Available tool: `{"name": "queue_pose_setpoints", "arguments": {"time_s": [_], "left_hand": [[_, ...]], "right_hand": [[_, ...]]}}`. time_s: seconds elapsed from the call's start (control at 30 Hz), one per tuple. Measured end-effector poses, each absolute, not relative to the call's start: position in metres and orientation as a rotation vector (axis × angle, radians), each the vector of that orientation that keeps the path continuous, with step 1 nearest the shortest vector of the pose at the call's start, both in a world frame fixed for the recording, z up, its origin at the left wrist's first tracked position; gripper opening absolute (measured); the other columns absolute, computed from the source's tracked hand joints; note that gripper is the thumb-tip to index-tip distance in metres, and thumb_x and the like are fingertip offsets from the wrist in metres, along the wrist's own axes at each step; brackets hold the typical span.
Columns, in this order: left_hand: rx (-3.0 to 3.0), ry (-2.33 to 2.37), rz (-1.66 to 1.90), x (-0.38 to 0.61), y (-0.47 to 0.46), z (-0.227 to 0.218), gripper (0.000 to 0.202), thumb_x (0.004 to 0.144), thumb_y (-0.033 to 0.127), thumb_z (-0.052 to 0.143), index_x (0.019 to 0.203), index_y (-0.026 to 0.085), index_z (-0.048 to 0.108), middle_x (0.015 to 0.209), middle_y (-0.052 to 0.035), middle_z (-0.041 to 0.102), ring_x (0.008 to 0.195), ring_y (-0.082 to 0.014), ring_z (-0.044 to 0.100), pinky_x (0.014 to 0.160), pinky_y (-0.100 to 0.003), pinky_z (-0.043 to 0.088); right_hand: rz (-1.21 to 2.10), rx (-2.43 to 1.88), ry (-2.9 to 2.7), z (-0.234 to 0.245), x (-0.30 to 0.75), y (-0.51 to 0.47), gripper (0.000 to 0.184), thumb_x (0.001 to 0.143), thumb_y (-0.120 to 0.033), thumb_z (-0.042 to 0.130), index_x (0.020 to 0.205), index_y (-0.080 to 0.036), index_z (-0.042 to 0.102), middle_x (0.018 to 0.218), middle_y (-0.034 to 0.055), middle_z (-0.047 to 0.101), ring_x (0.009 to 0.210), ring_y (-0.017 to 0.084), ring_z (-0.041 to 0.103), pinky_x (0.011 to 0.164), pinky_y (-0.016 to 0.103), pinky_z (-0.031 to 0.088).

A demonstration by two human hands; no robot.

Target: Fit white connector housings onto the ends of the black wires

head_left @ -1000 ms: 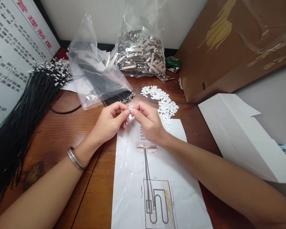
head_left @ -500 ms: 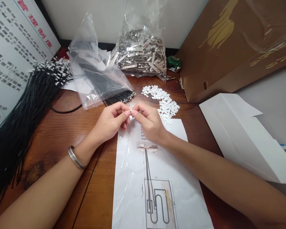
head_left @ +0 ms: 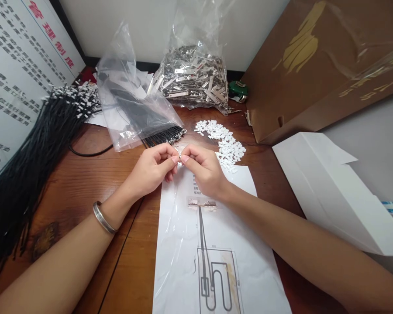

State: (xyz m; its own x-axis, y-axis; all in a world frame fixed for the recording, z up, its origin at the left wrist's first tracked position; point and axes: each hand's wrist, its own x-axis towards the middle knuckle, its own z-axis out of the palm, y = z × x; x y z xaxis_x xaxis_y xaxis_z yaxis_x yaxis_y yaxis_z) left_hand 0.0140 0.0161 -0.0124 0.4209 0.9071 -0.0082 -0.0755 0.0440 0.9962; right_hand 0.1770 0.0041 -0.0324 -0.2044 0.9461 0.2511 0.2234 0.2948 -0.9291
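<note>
My left hand (head_left: 155, 168) and my right hand (head_left: 203, 169) meet fingertip to fingertip over the top of a printed sheet. Each is closed in a pinch of thumb and forefinger. Between the tips shows a small white connector housing (head_left: 179, 158), at the right hand's fingers. What the left fingers hold is hidden. Just beyond lie black wires with metal terminals (head_left: 170, 134), their ends poking out of a clear plastic bag (head_left: 124, 137). A loose pile of white connector housings (head_left: 231, 148) spreads to the right of my right hand.
The drawing sheet (head_left: 180, 244) lies under my wrists in clear plastic. Left is a bundle of black wires with white ends (head_left: 36, 174). Behind stand a bag of metal strips (head_left: 193, 76) and a green tape measure (head_left: 238, 90). A brown box (head_left: 281, 87) and white folded card (head_left: 330, 192) flank the right.
Both hands keep the same pinch, fingertips together, with barely any shift. The whole view has moved slightly, so most things sit a little lower.
</note>
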Motion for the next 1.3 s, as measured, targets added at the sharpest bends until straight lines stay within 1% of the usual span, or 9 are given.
{"name": "queue_pose_setpoints", "arguments": {"time_s": [0.1, 0.27, 0.4, 0.57, 0.8, 0.93, 1.03, 1.17, 1.3], "left_hand": [[1.305, 0.851, 0.908, 0.014, 0.016, -0.013, 0.028, 0.078, 0.034, 0.077, 0.072, 0.015, 0.056, 0.056, 0.0026, 0.059, 0.044, -0.0077, 0.053, 0.044, -0.019, 0.045], [1.271, 0.867, 0.941, 0.015, 0.017, -0.012, 0.032, 0.074, 0.038, 0.081, 0.073, 0.015, 0.059, 0.057, 0.0028, 0.060, 0.044, -0.0079, 0.054, 0.043, -0.019, 0.045], [1.247, 0.875, 0.965, 0.015, 0.017, -0.012, 0.030, 0.075, 0.038, 0.080, 0.075, 0.015, 0.060, 0.057, 0.0031, 0.060, 0.044, -0.0081, 0.055, 0.044, -0.019, 0.046], [1.253, 0.835, 0.973, 0.014, 0.016, -0.012, 0.028, 0.077, 0.034, 0.078, 0.073, 0.014, 0.059, 0.060, 0.0025, 0.062, 0.046, -0.0073, 0.056, 0.045, -0.018, 0.046], [1.248, 0.858, 0.996, 0.015, 0.016, -0.014, 0.021, 0.080, 0.030, 0.074, 0.077, 0.013, 0.062, 0.065, 0.0014, 0.065, 0.047, -0.0076, 0.058, 0.046, -0.018, 0.047], [1.258, 0.853, 1.017, 0.016, 0.017, -0.015, 0.020, 0.081, 0.030, 0.073, 0.078, 0.014, 0.063, 0.066, 0.0008, 0.066, 0.047, -0.0078, 0.057, 0.045, -0.019, 0.046], [1.251, 0.857, 1.016, 0.016, 0.017, -0.014, 0.023, 0.080, 0.032, 0.076, 0.078, 0.013, 0.063, 0.066, 0.0006, 0.066, 0.047, -0.0078, 0.057, 0.045, -0.019, 0.045], [1.226, 0.858, 1.006, 0.017, 0.017, -0.012, 0.031, 0.075, 0.038, 0.081, 0.077, 0.013, 0.063, 0.066, 0.0004, 0.066, 0.047, -0.0082, 0.057, 0.044, -0.019, 0.044], [1.207, 0.853, 1.006, 0.017, 0.017, -0.012, 0.036, 0.073, 0.043, 0.083, 0.077, 0.013, 0.063, 0.067, 0.0002, 0.066, 0.047, -0.0085, 0.058, 0.046, -0.019, 0.045]], "right_hand": [[0.960, -1.095, -1.672, -0.031, 0.177, 0.004, 0.022, 0.089, -0.028, 0.050, 0.069, -0.020, 0.054, 0.059, -0.0017, 0.056, 0.054, 0.012, 0.043, 0.055, 0.030, 0.031], [0.969, -1.113, -1.650, -0.032, 0.175, 0.003, 0.024, 0.093, -0.032, 0.049, 0.073, -0.020, 0.055, 0.064, -0.0004, 0.057, 0.059, 0.013, 0.045, 0.059, 0.031, 0.032], [0.986, -1.078, -1.580, -0.033, 0.174, 0.003, 0.025, 0.094, -0.035, 0.049, 0.074, -0.021, 0.052, 0.064, -0.0015, 0.053, 0.061, 0.013, 0.043, 0.058, 0.030, 0.031], [0.912, -1.090, -1.552, -0.032, 0.173, 0.002, 0.024, 0.094, -0.034, 0.049, 0.074, -0.021, 0.050, 0.060, -0.0045, 0.045, 0.055, 0.011, 0.038, 0.055, 0.030, 0.029], [0.894, -1.047, -1.464, -0.032, 0.170, 0.000, 0.012, 0.090, -0.032, 0.058, 0.087, -0.020, 0.060, 0.062, -0.0040, 0.056, 0.053, 0.010, 0.046, 0.051, 0.027, 0.034], [0.829, -1.065, -1.449, -0.029, 0.168, -0.002, 0.010, 0.086, -0.026, 0.062, 0.088, -0.018, 0.065, 0.051, -0.0080, 0.045, 0.044, 0.008, 0.035, 0.043, 0.026, 0.028], [0.802, -1.058, -1.434, -0.027, 0.166, -0.003, 0.011, 0.087, -0.024, 0.061, 0.086, -0.017, 0.069, 0.048, -0.0088, 0.041, 0.043, 0.007, 0.031, 0.043, 0.026, 0.029], [0.767, -1.053, -1.441, -0.028, 0.166, -0.003, 0.013, 0.088, -0.023, 0.061, 0.086, -0.016, 0.072, 0.047, -0.0086, 0.040, 0.043, 0.007, 0.031, 0.044, 0.026, 0.030], [0.724, -1.035, -1.457, -0.028, 0.166, -0.003, 0.015, 0.089, -0.022, 0.061, 0.087, -0.015, 0.074, 0.048, -0.0075, 0.045, 0.044, 0.007, 0.033, 0.045, 0.026, 0.033]]}}
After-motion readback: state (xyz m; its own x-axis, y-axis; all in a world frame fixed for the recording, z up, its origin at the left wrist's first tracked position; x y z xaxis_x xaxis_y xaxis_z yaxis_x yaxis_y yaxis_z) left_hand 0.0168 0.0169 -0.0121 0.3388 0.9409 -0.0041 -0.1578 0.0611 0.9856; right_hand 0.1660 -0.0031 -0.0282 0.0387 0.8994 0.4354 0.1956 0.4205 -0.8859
